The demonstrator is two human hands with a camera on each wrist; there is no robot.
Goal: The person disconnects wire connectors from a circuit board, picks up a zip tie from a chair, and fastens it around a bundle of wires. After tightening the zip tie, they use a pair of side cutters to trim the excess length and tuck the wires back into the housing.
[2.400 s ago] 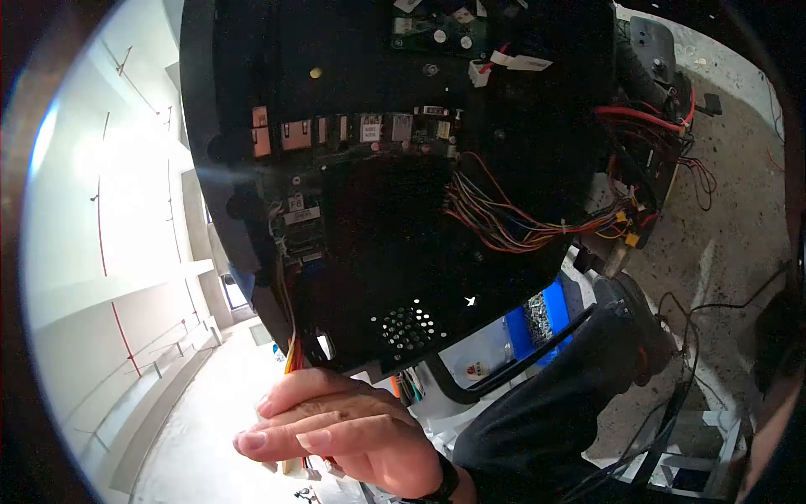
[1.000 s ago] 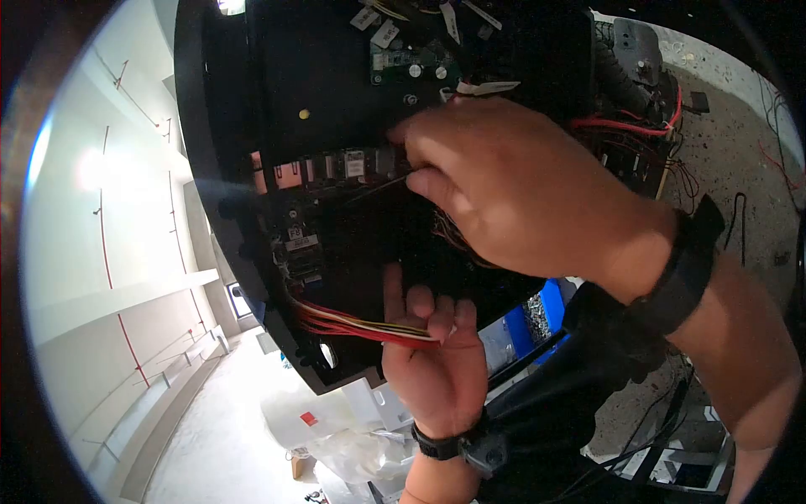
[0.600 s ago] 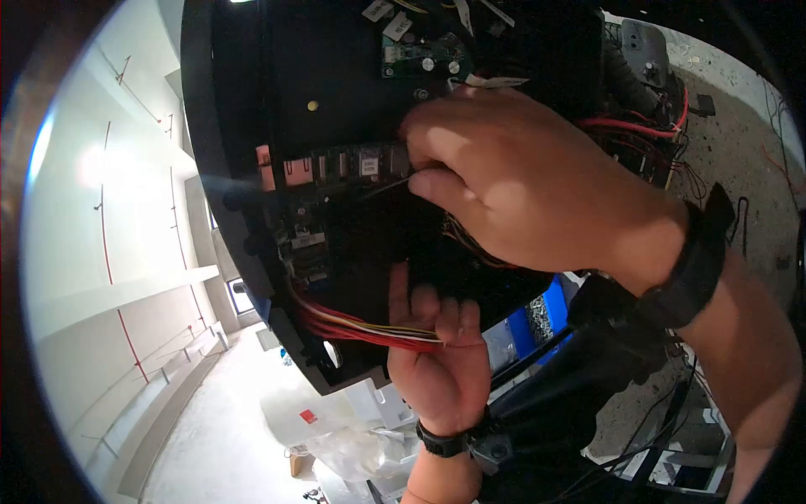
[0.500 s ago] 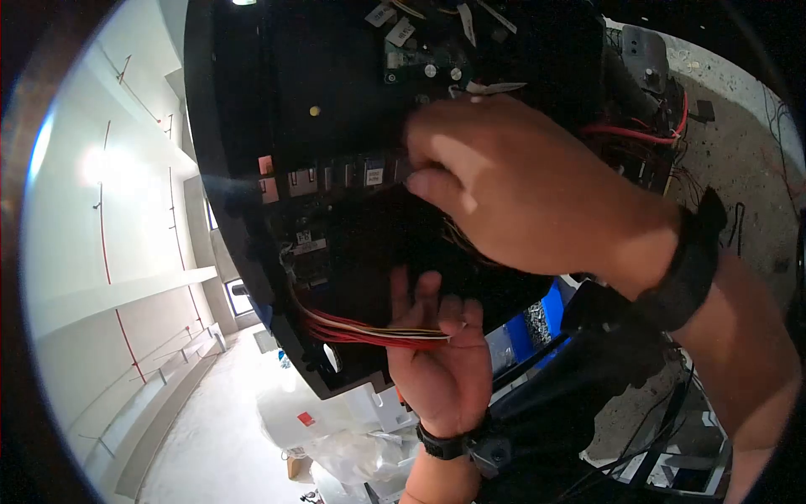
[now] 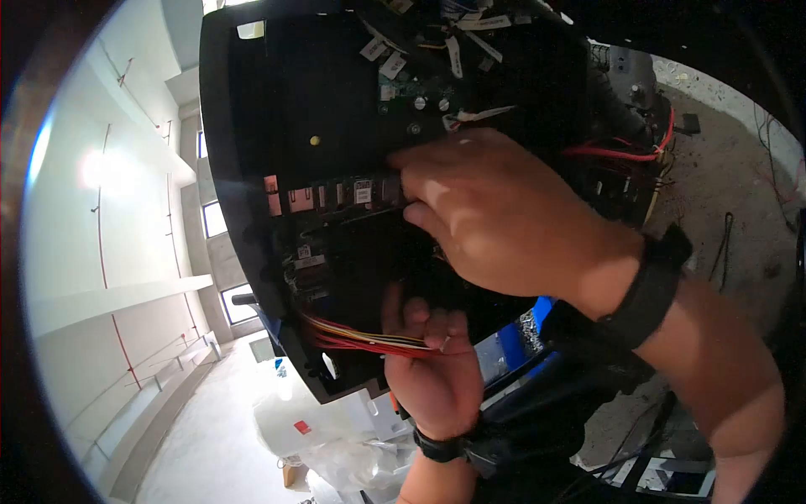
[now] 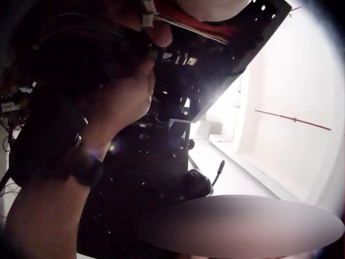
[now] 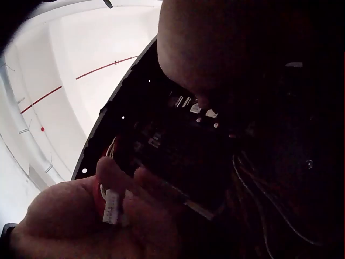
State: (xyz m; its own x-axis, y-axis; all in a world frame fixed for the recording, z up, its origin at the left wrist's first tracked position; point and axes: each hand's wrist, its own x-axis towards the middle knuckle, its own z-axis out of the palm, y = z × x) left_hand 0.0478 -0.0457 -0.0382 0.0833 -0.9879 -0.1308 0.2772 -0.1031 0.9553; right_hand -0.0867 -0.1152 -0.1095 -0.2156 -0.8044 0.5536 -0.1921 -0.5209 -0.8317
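A bundle of red, yellow and white wires [image 5: 361, 338] runs from the left edge of a dark electronics enclosure [image 5: 294, 92] into the left hand [image 5: 432, 378]. The left hand lies palm up, its fingers curled over the wires, and a white connector [image 7: 112, 208] shows by its thumb in the right wrist view. Above it, the right hand [image 5: 512, 218] reaches in with curled fingers, its thumb and fingertips beside a row of metal ports [image 5: 363, 191] on the circuit board. Whatever lies between its fingertips is hidden.
Labelled cables [image 5: 454, 55] and a small green board [image 5: 403, 91] sit higher in the enclosure. Thick red cables [image 5: 617, 153] run at the right. Beneath are a dark-clothed leg, a blue bin [image 5: 543, 312] and clear plastic wrapping [image 5: 357, 462]. Loose black cables lie on the floor.
Since the oldest frame, the left hand has drawn the wires rightward from the lower edge, and the right hand has come to the ports. Lately both hands keep nearly the same pose while the view shifts slightly.
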